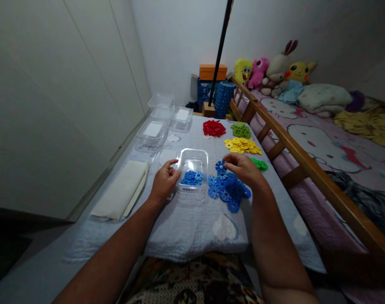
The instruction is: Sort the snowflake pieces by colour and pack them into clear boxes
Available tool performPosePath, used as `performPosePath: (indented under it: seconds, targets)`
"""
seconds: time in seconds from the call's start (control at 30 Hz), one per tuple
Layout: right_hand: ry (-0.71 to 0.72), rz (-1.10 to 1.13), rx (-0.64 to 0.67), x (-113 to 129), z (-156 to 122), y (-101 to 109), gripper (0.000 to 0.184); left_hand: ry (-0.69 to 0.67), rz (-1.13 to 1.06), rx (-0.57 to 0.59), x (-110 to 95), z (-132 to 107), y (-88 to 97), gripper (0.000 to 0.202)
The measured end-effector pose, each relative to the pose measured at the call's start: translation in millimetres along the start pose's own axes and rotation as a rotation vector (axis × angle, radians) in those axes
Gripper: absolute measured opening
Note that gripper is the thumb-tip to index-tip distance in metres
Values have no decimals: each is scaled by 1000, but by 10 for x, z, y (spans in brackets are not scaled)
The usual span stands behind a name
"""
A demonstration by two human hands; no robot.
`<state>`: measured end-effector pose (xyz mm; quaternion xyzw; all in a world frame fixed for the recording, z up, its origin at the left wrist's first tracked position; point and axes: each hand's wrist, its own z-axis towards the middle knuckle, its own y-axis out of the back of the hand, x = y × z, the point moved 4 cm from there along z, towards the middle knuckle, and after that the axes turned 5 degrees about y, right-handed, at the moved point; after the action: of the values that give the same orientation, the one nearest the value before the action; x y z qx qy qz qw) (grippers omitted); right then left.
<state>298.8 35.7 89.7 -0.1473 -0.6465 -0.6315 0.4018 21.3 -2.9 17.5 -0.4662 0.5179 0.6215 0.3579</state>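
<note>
A clear plastic box (194, 158) sits on a light cloth-covered table (186, 223) with several blue flower-shaped pieces (190, 177) inside. My left hand (164, 180) curls against the box's left edge, thumb and fingers touching its rim. My right hand (243, 168) hovers over a heap of blue pieces (227, 190) just right of the box, fingertips pinched on one blue piece (220, 166).
Red (214, 128), light green (241, 130), yellow (242, 145) and bright green (260, 164) piles lie farther back. Clear boxes (161, 103) stand at the back left. A folded cloth (123, 190) lies left. A wooden bed rail (290, 143) runs along the right.
</note>
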Motion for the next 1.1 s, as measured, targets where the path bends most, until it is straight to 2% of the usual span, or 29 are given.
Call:
performPosePath:
  seconds: [0.07,0.17,0.33,0.47,0.63,0.8,1.0,1.1]
  targets:
    - [40,5,-20,173,66,-132,17,1,5,0,-1,-2,0,52]
    - [108,-164,4,386,156,-377,12,15,0,3,0,-5,-1,53]
    - [142,-462,111,499,236,-695,18,18,18,-2,-17,-7,-1,53]
    - [170,-541,184,506,242,-798,22,13,9,4,-8,-1,-2,53]
    - [184,-584,192,503,228,-834,23,1,2,9,21,3,-4,53]
    - [157,-518,116,421,235,-730,23,9,0,9,15,-3,-4,53]
    - [-21,-447,-146,118,213,-267,26,0,10,12,6,3,0,52]
    - [-127,-500,-181,-69,171,-136,27,1,15,8,14,4,3,52]
